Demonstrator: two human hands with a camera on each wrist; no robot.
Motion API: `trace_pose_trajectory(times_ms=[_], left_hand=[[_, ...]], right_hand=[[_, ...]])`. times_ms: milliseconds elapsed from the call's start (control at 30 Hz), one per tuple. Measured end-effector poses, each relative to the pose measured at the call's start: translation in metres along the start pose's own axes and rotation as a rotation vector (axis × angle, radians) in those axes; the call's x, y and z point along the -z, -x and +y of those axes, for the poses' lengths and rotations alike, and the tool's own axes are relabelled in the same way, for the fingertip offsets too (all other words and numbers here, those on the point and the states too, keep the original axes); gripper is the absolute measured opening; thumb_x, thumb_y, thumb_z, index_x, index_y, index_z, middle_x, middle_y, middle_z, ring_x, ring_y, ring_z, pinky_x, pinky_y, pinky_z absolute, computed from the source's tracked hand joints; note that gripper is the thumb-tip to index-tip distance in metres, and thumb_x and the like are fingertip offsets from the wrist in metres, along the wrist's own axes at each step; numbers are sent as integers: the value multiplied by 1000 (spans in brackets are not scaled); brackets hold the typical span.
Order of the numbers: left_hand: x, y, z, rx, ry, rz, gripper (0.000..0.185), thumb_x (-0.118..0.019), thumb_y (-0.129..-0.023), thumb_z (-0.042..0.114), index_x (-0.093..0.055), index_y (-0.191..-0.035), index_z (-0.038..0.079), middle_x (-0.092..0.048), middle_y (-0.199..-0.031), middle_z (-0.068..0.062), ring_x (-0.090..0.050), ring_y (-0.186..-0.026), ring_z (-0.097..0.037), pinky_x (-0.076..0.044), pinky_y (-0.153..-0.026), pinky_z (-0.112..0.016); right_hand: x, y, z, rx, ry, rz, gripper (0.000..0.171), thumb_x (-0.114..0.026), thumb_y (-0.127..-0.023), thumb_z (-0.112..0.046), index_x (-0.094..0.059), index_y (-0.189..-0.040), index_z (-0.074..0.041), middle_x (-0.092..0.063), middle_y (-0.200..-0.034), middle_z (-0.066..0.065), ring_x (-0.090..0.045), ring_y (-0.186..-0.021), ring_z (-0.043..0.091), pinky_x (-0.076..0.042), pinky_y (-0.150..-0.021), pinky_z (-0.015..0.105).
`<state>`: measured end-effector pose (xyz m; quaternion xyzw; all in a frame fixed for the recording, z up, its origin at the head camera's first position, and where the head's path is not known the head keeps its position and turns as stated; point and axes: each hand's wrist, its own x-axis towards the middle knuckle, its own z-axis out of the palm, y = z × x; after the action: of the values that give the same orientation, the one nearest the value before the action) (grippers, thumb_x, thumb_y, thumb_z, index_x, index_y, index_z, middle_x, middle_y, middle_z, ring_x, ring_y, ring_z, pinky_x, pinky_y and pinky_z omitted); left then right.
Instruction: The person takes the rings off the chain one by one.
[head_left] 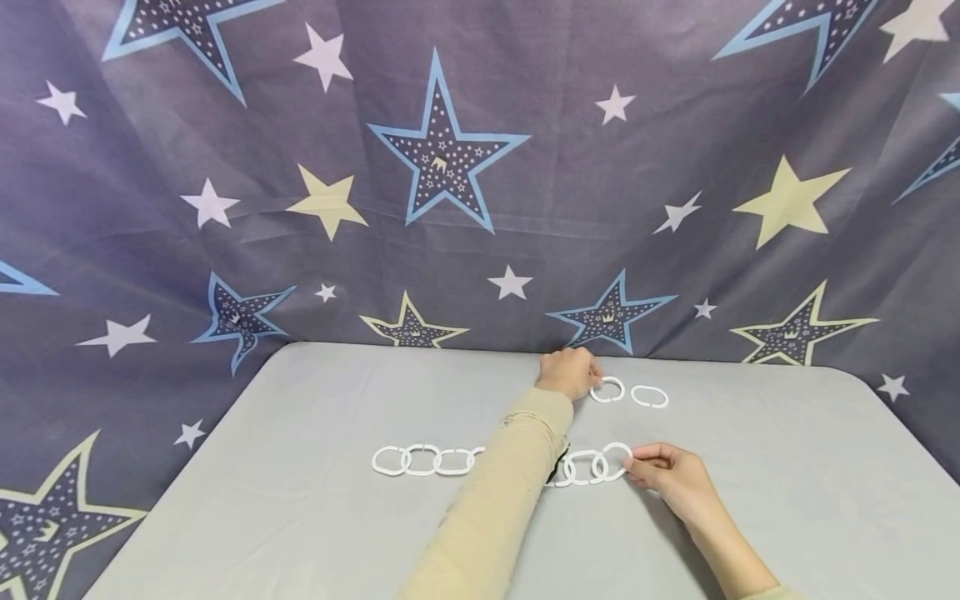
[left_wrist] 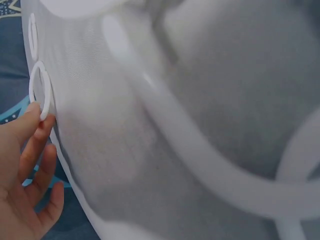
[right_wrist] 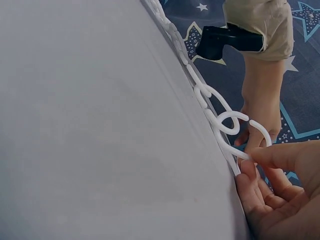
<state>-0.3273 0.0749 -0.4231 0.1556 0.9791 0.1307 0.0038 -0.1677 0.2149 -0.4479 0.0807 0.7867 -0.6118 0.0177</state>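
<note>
My left hand [head_left: 570, 372] reaches to the far side of the table and pinches a loose white plastic chain link [head_left: 610, 379] at its left edge. In the left wrist view, thumb and forefinger hold the near end of that link [left_wrist: 47, 95]. Closer to me, my right hand [head_left: 675, 479] pinches the last link [head_left: 618, 445] at the right end of a white chain [head_left: 422, 447]. The right wrist view shows this end link [right_wrist: 232, 114] raised at a tilt, with a gap in its ring. The left sleeve hides the chain's middle.
Another loose oval link [head_left: 649, 387] lies just right of the one in my left hand. A pale grey cloth covers the table [head_left: 315, 408]. Behind it hangs a dark curtain [head_left: 547, 225] with stars. A black strap [right_wrist: 230, 39] sits on the left sleeve.
</note>
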Motion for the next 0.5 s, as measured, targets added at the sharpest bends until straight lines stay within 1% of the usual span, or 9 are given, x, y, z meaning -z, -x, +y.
trace_pose_trajectory(times_ms=[167,400,500], left_hand=[[-3,-3,-2,19,-2,22,13,-75,-85,44,-78,-97,38,-72,-103,17,-66,-100,-12,-47,-86,-32],[3,-1,-3,43,-20,51,11,-70,-91,41,-79,-97,38,-73,-100,15,-67,-95,-12,-48,-82,-32],[7,2,-4,29,-26,64,12,-68,-92,38,-79,-96,37,-74,-98,13,-68,-93,-14,-49,-80,-33]], right_hand=[[0,1,0,10,-1,-4,24,-72,-86,0,-65,-103,15,-72,-80,8,-67,-68,9,-54,-67,22],[-1,0,-2,15,-13,-4,23,-71,-86,1,-65,-103,16,-71,-79,9,-67,-68,8,-54,-67,22],[0,1,-2,13,-17,-6,23,-71,-86,1,-64,-103,16,-71,-80,10,-67,-68,9,-54,-67,22]])
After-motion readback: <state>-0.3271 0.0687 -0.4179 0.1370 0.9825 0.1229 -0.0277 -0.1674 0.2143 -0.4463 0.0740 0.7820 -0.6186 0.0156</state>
